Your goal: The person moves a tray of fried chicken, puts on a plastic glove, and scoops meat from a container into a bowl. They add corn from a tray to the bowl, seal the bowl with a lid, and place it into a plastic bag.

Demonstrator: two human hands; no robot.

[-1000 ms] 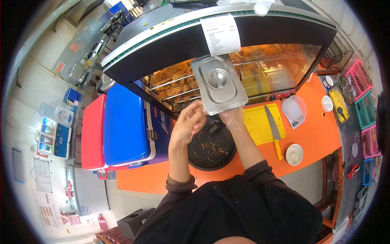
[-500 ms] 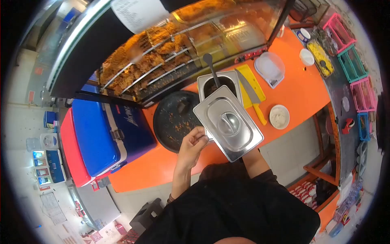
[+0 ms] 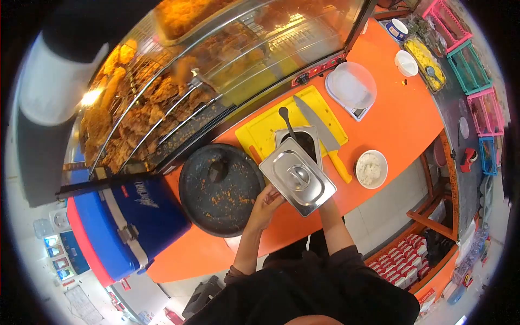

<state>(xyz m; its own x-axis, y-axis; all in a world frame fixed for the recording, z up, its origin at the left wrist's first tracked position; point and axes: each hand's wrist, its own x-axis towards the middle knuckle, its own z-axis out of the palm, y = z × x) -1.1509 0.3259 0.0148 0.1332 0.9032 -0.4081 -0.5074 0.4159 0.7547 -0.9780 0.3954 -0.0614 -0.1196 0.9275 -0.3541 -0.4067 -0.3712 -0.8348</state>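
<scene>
At frame centre, the left hand (image 3: 265,205) pinches the rectangular steel lid (image 3: 297,176); the right hand is hidden beneath it, grip unclear. Behind, a steel pan (image 3: 301,139) holds a ladle (image 3: 285,119).

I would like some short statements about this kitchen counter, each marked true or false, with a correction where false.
1. Both hands hold the steel lid above the counter. True: the left hand grips its near-left edge, while the right hand is mostly hidden under it.
2. The knife lies on a yellow cutting board. True.
3. The steel container is fully covered. False: it is partly open, and a ladle sticks out.
4. The small bowl holds something white. True.
5. The counter is green. False: it is orange.
</scene>
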